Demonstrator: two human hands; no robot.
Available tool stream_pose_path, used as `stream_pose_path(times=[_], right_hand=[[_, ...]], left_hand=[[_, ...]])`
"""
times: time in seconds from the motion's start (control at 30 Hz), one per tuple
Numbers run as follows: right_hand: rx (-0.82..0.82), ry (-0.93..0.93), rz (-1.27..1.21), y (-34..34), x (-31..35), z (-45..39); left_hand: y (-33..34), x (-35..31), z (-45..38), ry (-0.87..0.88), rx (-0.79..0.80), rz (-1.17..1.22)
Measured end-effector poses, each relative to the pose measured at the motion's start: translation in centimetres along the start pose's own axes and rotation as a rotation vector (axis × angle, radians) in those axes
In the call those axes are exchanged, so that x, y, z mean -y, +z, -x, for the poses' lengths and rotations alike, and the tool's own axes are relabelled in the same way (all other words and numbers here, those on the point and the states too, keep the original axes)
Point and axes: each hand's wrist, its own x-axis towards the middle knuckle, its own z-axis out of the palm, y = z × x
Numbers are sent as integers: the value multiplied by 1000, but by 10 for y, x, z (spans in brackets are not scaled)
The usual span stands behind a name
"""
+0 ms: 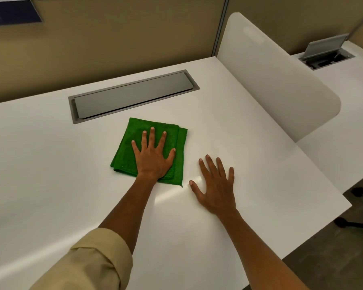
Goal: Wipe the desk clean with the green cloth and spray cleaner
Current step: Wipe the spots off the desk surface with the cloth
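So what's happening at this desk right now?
A person is wiping a white desk. The left hand presses flat, fingers spread, on a folded green cloth just in front of the closed grey cable hatch. The right hand rests open on the bare desk beside the cloth, not touching it. No spray bottle is in view.
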Motion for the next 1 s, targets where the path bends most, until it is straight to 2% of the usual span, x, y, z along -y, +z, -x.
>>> stream_pose_path(times=[0.37, 0.57, 0.77, 1.0], right_hand=[[40, 10, 2, 1, 2, 1], [72, 12, 29, 1, 3, 2], [66, 12, 38, 1, 4, 3], [58, 16, 38, 0, 6, 3]], left_hand=[[-16, 152, 81, -277, -32, -7], [-23, 204, 140, -398, -33, -20], [-23, 203, 174, -429, -52, -21], [-9, 154, 194, -385, -95, -19]])
